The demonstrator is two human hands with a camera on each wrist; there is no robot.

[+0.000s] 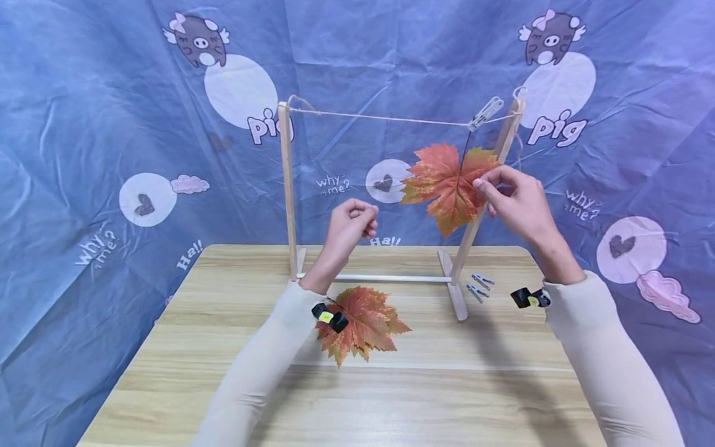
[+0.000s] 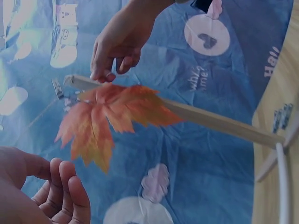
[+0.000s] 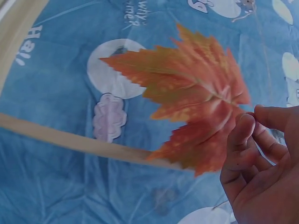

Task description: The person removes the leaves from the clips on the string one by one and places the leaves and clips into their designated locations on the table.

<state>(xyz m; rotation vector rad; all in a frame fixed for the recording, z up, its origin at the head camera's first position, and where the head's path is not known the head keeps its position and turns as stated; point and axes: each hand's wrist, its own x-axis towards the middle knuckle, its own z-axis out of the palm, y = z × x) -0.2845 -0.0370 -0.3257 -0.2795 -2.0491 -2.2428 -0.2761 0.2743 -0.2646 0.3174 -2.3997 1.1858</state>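
An orange-red artificial maple leaf [image 1: 447,186] hangs by its dark stem from a pale clothespin [image 1: 486,114] clipped on the string [image 1: 385,118], near the right post. With thumb and forefinger my right hand [image 1: 519,202] pinches the leaf at its right side; the right wrist view shows the fingertips at the leaf [image 3: 201,93] close up. My left hand [image 1: 350,226] hovers left of the leaf, fingers loosely curled and holding nothing. In the left wrist view a gap lies between the left hand [image 2: 51,191] and the leaf [image 2: 110,116].
A wooden frame [image 1: 287,192] carries the string between two posts, with a white bar [image 1: 391,279] low down. More maple leaf [image 1: 365,323] lies on the table [image 1: 223,372] under the left wrist. Two clothespins [image 1: 478,290] rest by the right foot. Behind hangs a blue patterned cloth [image 1: 346,56].
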